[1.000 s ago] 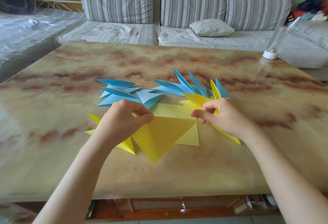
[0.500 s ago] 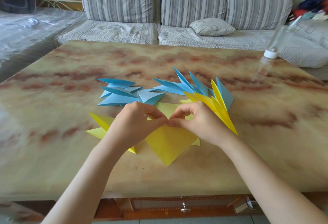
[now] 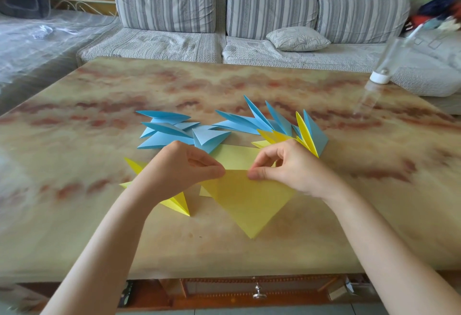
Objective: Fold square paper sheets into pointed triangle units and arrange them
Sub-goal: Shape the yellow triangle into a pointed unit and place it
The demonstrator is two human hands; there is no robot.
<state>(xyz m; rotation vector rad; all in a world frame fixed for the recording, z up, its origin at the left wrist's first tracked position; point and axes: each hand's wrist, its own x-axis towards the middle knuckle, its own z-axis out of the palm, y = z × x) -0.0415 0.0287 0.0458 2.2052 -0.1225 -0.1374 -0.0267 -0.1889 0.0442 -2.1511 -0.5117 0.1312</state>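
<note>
A yellow sheet folded into a triangle [image 3: 249, 202] lies on the marble-patterned table [image 3: 74, 190], its point toward me. My left hand [image 3: 179, 172] and my right hand [image 3: 291, 167] both pinch its far folded edge, fingertips almost meeting at the middle. A flat yellow sheet [image 3: 237, 156] lies just beyond, partly under my hands. Folded blue units [image 3: 169, 131] lie at the back left. A fan of blue and yellow units [image 3: 291, 127] stands at the back right. Yellow folded units [image 3: 178, 202] show partly from under my left wrist.
A clear plastic bottle [image 3: 384, 65] with a white cap stands tilted at the table's far right edge. A grey striped sofa with a cushion [image 3: 296, 38] runs behind the table. A drawer with a metal knob [image 3: 258, 292] sits below the near edge.
My right hand left the yellow fan at the right and came in to the triangle's far edge beside my left hand. The triangle shifted slightly right and toward me.
</note>
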